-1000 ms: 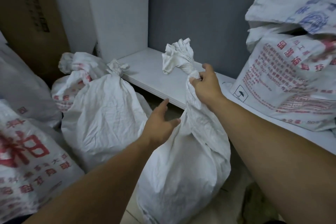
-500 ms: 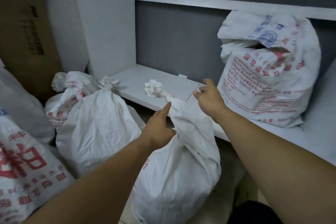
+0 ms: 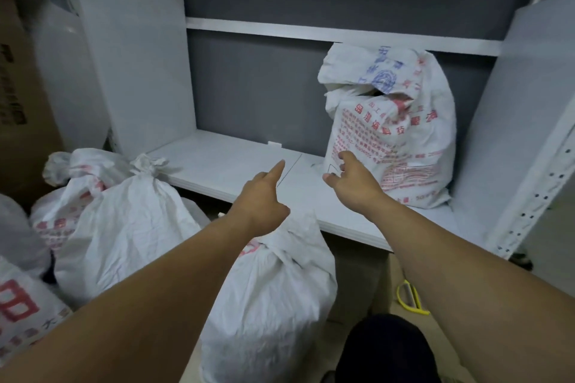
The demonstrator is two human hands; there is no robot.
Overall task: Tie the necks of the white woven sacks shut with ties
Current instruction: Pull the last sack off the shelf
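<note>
The white woven sack [image 3: 401, 146] stands upright on the white shelf [image 3: 217, 162], right of centre in the frame. It is printed in red and blue, its neck untied and its top flopped over. The right grip [image 3: 351, 179], empty with fingers loosely spread, is at the sack's lower left corner. The left grip [image 3: 261, 196] hovers empty, forefinger out.

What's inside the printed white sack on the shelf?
The white woven sack with red print on the white shelf is untied; a blue-printed flap droops over its mouth. Only a dark gap shows; contents hidden.
</note>
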